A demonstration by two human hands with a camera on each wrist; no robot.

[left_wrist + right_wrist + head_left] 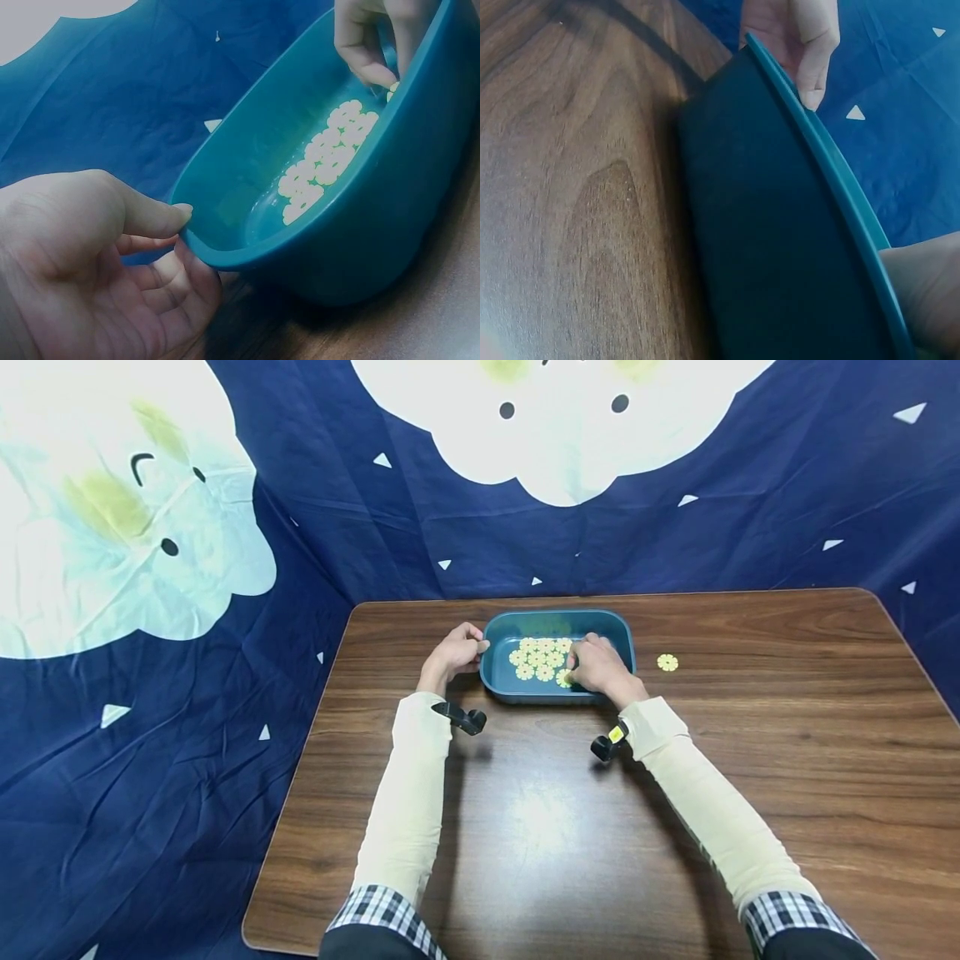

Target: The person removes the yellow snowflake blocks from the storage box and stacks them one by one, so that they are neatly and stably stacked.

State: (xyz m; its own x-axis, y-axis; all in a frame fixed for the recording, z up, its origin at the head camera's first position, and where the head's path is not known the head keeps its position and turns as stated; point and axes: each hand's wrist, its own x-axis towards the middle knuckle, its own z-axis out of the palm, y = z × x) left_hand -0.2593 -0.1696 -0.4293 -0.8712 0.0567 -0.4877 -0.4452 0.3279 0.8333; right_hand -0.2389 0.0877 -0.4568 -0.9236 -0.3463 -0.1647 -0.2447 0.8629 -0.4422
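A teal oblong basin (525, 695) stands on the table, with several pale yellow flower-shaped pieces (536, 657) laid close together on its floor. My left hand (456, 650) pinches the basin's left rim, thumb on top and fingers beneath, as the left wrist view shows. Over the basin's right side reaches my right hand (597, 664). Its thumb and fingertips pinch one yellow flower-shaped piece (393, 91) low inside, close to the others. In the right wrist view the basin's outer wall (772, 202) hides the right fingers and that piece.
One more yellow flower piece (667, 662) lies on the brown wooden table (787, 710), right of the basin. Behind and to the left hangs a dark blue cloth (322, 510) with white cloud faces. A small black camera sits on each wrist.
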